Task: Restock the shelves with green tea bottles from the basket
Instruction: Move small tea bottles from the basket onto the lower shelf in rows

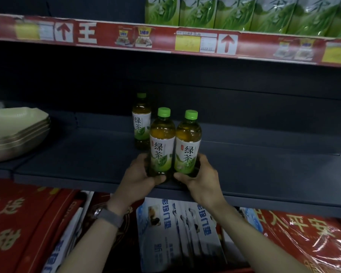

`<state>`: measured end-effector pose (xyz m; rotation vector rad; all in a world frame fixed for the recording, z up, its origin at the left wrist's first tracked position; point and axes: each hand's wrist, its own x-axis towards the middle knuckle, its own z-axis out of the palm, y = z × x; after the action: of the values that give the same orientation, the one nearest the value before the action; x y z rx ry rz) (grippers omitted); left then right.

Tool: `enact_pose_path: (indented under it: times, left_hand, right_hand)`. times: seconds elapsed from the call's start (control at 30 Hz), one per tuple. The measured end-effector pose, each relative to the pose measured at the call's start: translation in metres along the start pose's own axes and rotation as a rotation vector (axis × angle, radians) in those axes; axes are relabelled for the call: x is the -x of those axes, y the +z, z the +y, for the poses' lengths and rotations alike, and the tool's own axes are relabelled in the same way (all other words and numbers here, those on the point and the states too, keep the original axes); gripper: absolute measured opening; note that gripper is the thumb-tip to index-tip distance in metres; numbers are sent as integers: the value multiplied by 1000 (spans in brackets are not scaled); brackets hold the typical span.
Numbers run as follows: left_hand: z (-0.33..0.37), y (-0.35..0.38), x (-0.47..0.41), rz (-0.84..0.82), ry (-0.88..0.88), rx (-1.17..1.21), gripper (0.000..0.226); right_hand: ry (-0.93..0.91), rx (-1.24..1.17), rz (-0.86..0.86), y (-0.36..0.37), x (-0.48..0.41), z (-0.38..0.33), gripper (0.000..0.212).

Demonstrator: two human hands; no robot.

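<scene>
Our left hand [139,175] held the left bottle [162,146], our right hand [200,177] the right bottle [187,148], fingers [159,179] curled round. Near the shelf [264,174] edge, they could fall.

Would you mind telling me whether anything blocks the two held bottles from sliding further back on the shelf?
Yes: a third bottle stands just behind the left bottle that the left hand grips. Nothing visible stands behind the right bottle, in the right hand.

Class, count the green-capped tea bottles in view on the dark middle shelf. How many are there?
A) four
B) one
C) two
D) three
D: the left hand grips the left bottle, the right hand grips the right bottle, and a rear bottle stands behind them on the dark shelf.
</scene>
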<state>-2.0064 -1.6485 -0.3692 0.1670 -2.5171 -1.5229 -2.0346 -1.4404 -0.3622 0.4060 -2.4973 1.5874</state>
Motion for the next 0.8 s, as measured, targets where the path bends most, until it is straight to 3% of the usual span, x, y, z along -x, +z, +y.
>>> enact_pose_path:
  times: [0.27,0.4,0.53,0.8]
  left_hand:
    - [-6,14,-1,155,52,-24,41]
    - [-6,17,-6,215,69,-77,49]
    - [2,12,-28,187,75,-144,42]
    - [3,14,-72,218,-30,-218,49]
  right_hand:
    - [9,65,12,3,-16,6,71]
    - [12,63,23,8,-32,7,78]
    - [18,49,47,14,-50,8,77]
    - [37,-10,72,28,-82,15,72]
